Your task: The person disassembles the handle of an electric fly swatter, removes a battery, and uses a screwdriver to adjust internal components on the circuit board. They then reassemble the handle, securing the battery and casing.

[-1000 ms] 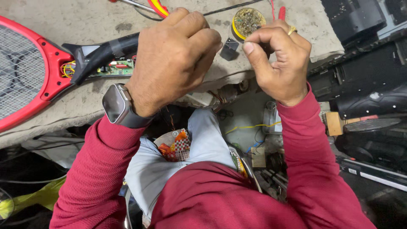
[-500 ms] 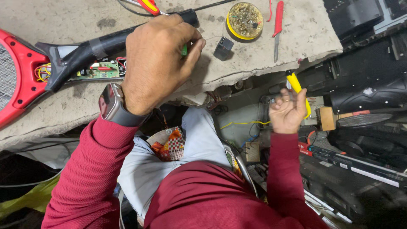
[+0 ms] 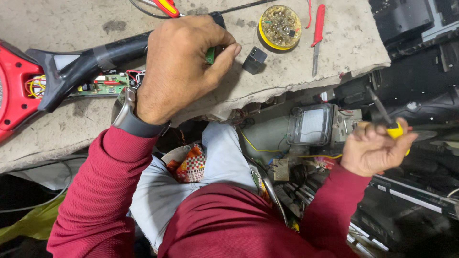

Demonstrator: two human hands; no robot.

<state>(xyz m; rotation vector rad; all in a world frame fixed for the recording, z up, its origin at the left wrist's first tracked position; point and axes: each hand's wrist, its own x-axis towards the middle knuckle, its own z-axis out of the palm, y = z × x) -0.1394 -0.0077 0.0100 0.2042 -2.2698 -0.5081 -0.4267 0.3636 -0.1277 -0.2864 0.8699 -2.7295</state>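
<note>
Black racket handle (image 3: 114, 50) (red head) lies under left hand (image 3: 184, 67), seemingly gripped.

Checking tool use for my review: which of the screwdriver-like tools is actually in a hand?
The yellow-handled screwdriver, gripped in the right hand off the bench. The red-handled tool lies untouched on the worktop.

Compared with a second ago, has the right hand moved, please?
Yes. The right hand has left the round yellow tin on the bench and dropped off its edge, gripping a yellow-handled screwdriver.

Left hand (image 3: 184, 67) on racket handle (image 3: 114, 50) (right hand (image 3: 373, 148) gripping screwdriver (image 3: 386, 119))
</note>
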